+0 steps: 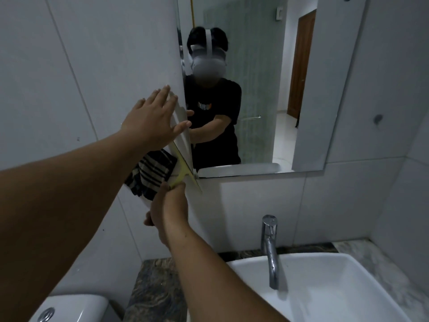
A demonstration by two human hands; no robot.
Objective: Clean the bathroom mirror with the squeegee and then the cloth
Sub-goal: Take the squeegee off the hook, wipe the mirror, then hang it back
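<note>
The bathroom mirror point(260, 94) hangs on the tiled wall above the sink. My left hand point(151, 119) lies flat with straight fingers at the mirror's left edge, fingertips touching the glass. My right hand point(169, 210) grips the handle of a yellow squeegee point(183, 174), whose blade runs slantwise against the mirror's lower left corner. A dark and white striped cloth point(151, 175) hangs below my left forearm, against the wall; what holds it is hidden.
A chrome faucet point(269, 242) stands over a white sink point(336, 293) at the lower right. A dark marbled countertop point(153, 289) lies beside it, and a white toilet tank point(72, 307) sits at the lower left. A person's reflection shows in the mirror.
</note>
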